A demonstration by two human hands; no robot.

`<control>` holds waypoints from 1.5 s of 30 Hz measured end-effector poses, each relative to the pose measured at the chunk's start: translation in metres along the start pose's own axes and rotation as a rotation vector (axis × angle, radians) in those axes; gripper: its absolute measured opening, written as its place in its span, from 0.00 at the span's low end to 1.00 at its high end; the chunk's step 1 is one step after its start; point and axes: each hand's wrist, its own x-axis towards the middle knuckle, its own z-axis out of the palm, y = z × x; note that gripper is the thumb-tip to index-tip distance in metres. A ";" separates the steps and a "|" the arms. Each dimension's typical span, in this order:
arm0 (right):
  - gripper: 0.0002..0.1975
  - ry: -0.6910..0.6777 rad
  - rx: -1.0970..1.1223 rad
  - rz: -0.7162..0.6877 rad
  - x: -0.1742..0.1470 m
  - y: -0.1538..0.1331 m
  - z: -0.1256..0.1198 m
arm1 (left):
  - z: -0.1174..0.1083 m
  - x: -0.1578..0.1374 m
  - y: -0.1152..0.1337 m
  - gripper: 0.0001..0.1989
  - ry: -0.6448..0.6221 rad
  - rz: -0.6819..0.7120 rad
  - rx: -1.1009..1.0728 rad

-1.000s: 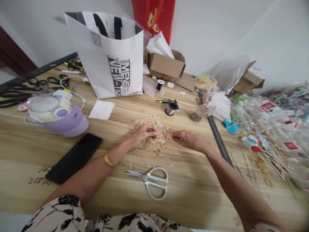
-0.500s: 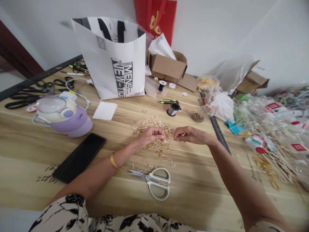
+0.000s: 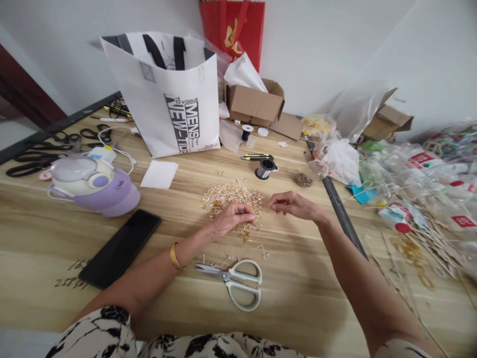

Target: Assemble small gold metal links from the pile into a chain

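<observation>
A heap of small gold and silver beads or charms point(image 3: 219, 195) lies in the middle of the wooden table. Over its near side is my left hand point(image 3: 235, 218), thumb and fingers pinched together; whatever sits between the tips is too small to name. Just right of the heap, my right hand point(image 3: 289, 205) is held above the tabletop with its fingertips pressed together, their contents hidden. A gap separates the two hands. Closer to me lie scissors with pale handles point(image 3: 244, 287), partly spread, beside short bits of silvery chain point(image 3: 228, 259).
Behind the heap are a wire spool point(image 3: 264, 169), a yellow-black cutter point(image 3: 255, 157) and a jar of beads point(image 3: 304, 179). Left are a black phone point(image 3: 121, 248), a purple-white cup point(image 3: 95, 186) and a white bag point(image 3: 167, 99). Plastic bottles point(image 3: 428, 184) crowd the right side.
The view has shifted slightly. My right hand has moved a little, its fingertips still pinched; my left hand keeps its pinch over the heap. The scissors lie as before.
</observation>
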 end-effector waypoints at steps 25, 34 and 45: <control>0.06 0.153 -0.267 -0.112 0.005 -0.026 0.056 | -0.002 0.000 -0.003 0.11 0.065 -0.033 0.017; 0.07 0.123 -0.396 -0.115 -0.004 -0.022 0.048 | -0.007 0.001 -0.005 0.10 0.093 -0.009 0.063; 0.08 0.142 -0.539 -0.019 -0.020 -0.022 0.036 | -0.008 0.002 -0.002 0.11 0.132 -0.010 0.013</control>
